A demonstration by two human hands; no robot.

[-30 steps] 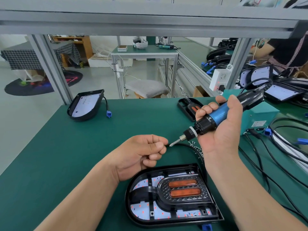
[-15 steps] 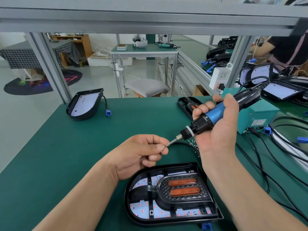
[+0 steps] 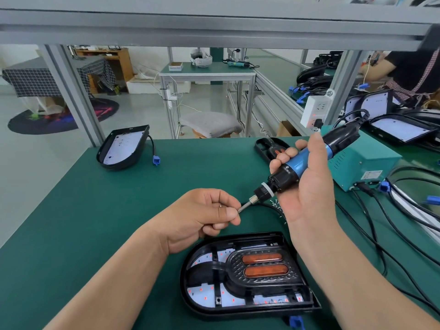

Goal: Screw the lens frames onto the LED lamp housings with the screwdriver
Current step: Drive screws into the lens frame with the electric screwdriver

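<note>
A black LED lamp housing [image 3: 245, 282] lies near the table's front edge, with a black lens frame [image 3: 259, 270] carrying two orange lenses seated in it. My right hand [image 3: 307, 194] grips a blue and black electric screwdriver [image 3: 302, 163] above the housing, bit pointing down-left. My left hand [image 3: 204, 215] is curled, thumb and forefinger pinching at the bit's tip; a small screw [image 3: 220, 206] shows between the fingers. What sits at the tip itself is hidden.
A second housing [image 3: 123, 148] with a blue plug sits at the far left of the green table [image 3: 71, 222]. A lens frame [image 3: 269, 146] lies at the back. A teal power box [image 3: 362, 163] and several black cables fill the right side. Another person works at the far right.
The screwdriver has come down and left until its bit meets my left fingertips. My left hand stayed nearly in place. The housing has not moved.
</note>
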